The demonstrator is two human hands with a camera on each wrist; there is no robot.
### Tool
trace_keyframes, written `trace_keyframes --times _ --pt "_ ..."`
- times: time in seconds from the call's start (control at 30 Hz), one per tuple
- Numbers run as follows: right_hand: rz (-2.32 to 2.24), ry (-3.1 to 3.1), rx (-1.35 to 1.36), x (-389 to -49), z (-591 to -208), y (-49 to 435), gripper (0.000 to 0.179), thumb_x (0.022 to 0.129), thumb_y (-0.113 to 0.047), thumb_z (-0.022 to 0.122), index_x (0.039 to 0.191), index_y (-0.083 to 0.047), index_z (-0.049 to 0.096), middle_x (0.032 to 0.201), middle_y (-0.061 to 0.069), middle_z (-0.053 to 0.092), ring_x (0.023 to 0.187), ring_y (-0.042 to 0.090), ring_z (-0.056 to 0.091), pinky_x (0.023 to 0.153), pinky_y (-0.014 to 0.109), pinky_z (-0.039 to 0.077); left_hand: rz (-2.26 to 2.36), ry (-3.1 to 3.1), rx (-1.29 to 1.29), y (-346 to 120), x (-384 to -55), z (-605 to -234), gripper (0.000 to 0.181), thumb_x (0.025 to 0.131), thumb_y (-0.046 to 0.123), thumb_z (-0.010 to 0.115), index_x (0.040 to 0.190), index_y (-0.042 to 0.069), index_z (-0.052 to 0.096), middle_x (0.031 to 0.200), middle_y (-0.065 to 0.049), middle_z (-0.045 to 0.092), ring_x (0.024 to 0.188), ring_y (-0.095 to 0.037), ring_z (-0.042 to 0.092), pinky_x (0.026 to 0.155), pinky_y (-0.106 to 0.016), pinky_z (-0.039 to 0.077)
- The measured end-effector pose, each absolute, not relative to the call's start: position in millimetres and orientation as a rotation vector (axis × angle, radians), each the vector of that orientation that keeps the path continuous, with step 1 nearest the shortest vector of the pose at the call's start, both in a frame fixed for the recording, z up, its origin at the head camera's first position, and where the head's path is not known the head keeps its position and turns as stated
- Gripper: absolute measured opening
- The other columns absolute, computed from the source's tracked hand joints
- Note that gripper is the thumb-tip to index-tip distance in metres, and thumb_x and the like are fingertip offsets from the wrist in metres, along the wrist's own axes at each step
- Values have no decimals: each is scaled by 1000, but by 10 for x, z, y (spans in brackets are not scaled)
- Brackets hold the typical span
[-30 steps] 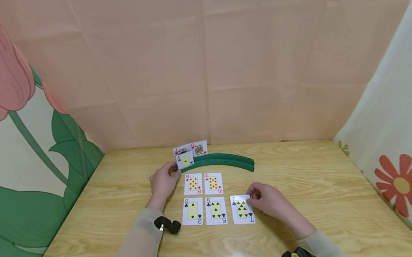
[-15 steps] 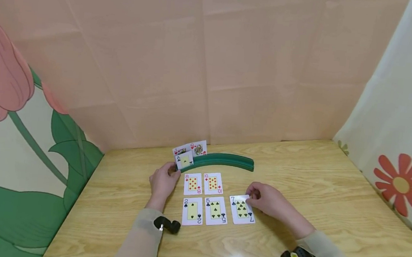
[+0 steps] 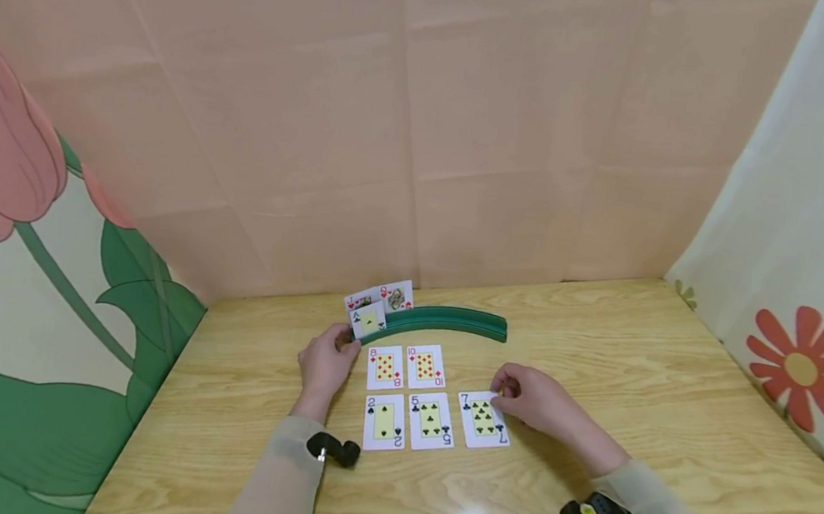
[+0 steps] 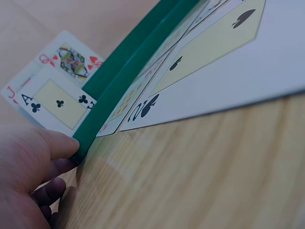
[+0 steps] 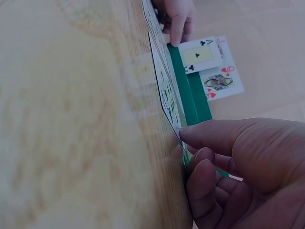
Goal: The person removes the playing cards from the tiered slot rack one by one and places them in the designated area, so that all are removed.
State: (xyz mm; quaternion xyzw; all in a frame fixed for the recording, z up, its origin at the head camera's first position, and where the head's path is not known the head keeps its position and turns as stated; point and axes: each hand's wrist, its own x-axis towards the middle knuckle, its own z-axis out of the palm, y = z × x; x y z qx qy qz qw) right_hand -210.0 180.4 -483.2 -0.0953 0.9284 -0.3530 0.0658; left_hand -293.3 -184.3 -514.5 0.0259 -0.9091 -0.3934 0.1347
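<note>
A curved green card holder (image 3: 451, 320) stands at the back, and my left hand (image 3: 326, 361) pinches its left end. The ace of clubs (image 3: 368, 320) stands in the holder near that hand. Behind it are the queen of hearts (image 4: 71, 62) and a partly hidden red jack (image 3: 360, 298). My right hand (image 3: 536, 400) pinches the upper right edge of the seven of clubs (image 3: 483, 422), which lies at or just above the table. In the right wrist view, the thumb (image 5: 209, 133) presses on that card with the other fingers curled beneath.
Face up in front of the holder lie the eight of diamonds (image 3: 385, 368) and ten of diamonds (image 3: 426, 366). Nearer are the two of spades (image 3: 385, 422) and five of clubs (image 3: 431, 421). The wooden table (image 3: 233, 448) meets a pink cloth backdrop (image 3: 302, 153) behind.
</note>
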Motion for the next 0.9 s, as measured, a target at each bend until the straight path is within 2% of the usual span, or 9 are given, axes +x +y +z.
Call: trace_keyframes --times 0.3,0.53,0.9 --pt "-1085 2772 -258 -2078 -4813 1796 12 100 -14 81 107 -14 71 85 2 58 77 19 55 68 34 41 -1139 -2648 86 -1848 -2933 -5143 33 105 24 79 136 13 75 126 -6 79 118 -34 67 113 -59 30" --pt "-1211 2677 -272 -2068 -4773 1835 10 104 -11 76 113 -11 71 90 5 60 71 20 58 59 30 46 -1131 -2651 86 -1835 -2935 -5138 34 105 25 79 136 13 75 125 -6 79 117 -34 67 111 -58 31" --pt "-1259 2758 -368 -2222 -4715 1783 17 107 -16 74 122 -10 71 97 4 61 84 22 57 65 31 47 -1132 -2649 89 -1838 -2935 -5141 34 105 25 78 137 13 75 126 -6 79 118 -34 67 113 -59 31"
